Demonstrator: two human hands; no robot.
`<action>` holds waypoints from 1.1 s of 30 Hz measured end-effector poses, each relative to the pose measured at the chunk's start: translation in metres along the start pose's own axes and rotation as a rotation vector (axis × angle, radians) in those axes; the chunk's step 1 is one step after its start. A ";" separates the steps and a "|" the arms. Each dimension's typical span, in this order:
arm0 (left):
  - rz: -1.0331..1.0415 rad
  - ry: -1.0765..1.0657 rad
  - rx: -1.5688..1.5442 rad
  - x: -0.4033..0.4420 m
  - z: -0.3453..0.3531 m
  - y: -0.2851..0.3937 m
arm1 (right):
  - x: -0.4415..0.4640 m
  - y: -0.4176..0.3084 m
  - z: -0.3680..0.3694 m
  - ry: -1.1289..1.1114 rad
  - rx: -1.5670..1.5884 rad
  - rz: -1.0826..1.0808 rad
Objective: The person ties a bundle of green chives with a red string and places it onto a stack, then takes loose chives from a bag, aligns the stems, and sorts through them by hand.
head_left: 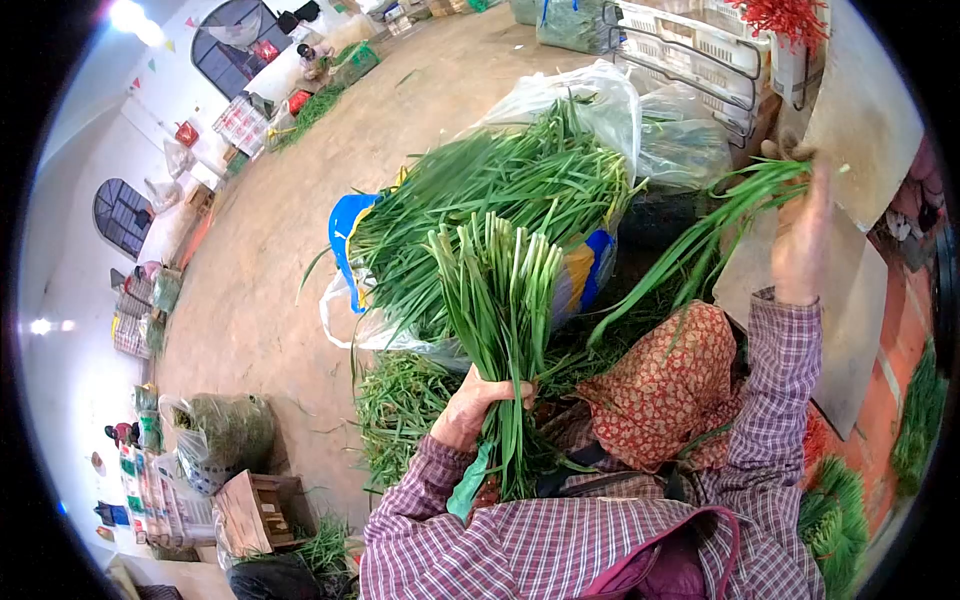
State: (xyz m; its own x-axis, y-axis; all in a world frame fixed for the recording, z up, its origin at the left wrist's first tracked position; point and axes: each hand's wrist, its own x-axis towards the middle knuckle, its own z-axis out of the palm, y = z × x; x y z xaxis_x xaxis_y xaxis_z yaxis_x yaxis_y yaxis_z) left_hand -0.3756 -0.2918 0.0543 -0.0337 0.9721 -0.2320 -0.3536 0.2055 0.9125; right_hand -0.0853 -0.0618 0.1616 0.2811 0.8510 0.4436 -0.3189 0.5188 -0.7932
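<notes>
My left hand [482, 402] is wrapped round a thick bunch of garlic chives [500, 300], pale cut ends pointing up and away from me. Out to the right, my right hand [803, 225] is raised with a few long chives [700, 225] in its grip; their leaves droop down to the left. Beyond the bunch lies a big heap of loose chives [500, 185] in an opened sack with a blue and yellow edge [348, 235]. White plastic film [600, 95] is bunched along the heap's far side.
Loose leaf scraps [400, 405] lie on the floor by my left arm. White crates [700, 45] and a pale board [860, 130] stand at the right, near red ties [785, 18]. Chive bundles [835, 520] sit at lower right. A wooden crate [262, 510] is at lower left.
</notes>
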 end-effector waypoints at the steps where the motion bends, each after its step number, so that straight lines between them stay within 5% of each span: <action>1: -0.001 0.002 -0.002 0.000 0.001 -0.001 | -0.004 -0.006 0.003 0.031 0.072 0.005; 7: -0.022 0.091 0.100 0.000 0.005 -0.001 | -0.075 0.007 0.021 -0.419 -0.108 0.283; 9: -0.090 0.161 0.075 0.000 0.005 -0.001 | -0.100 0.017 0.044 -0.657 -0.380 0.080; 11: -0.079 0.153 0.094 0.000 0.011 0.003 | -0.117 0.016 0.060 -0.776 -0.458 0.114; 13: -0.064 0.148 0.111 -0.002 0.015 0.006 | -0.130 0.027 0.070 -0.735 -0.525 -0.117; 19: -0.109 0.121 0.016 -0.004 0.000 0.001 | -0.117 0.025 0.061 -0.837 -0.472 -0.048; 23: -0.078 0.115 0.036 -0.006 -0.002 0.002 | -0.096 0.034 0.052 -0.723 -0.646 -0.394; 27: -0.075 0.112 0.048 -0.008 -0.003 0.002 | -0.071 0.033 0.034 -0.655 -0.935 -0.370; 33: -0.084 0.126 0.093 -0.005 0.015 0.007 | -0.113 -0.001 0.077 -0.842 -0.575 -0.266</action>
State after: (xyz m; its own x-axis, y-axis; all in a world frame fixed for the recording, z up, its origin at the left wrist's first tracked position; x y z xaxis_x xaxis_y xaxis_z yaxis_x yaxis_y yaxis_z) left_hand -0.3643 -0.2931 0.0668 -0.1262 0.9305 -0.3440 -0.2724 0.3009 0.9139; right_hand -0.1859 -0.1520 0.1443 -0.5107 0.6118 0.6041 0.2000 0.7679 -0.6086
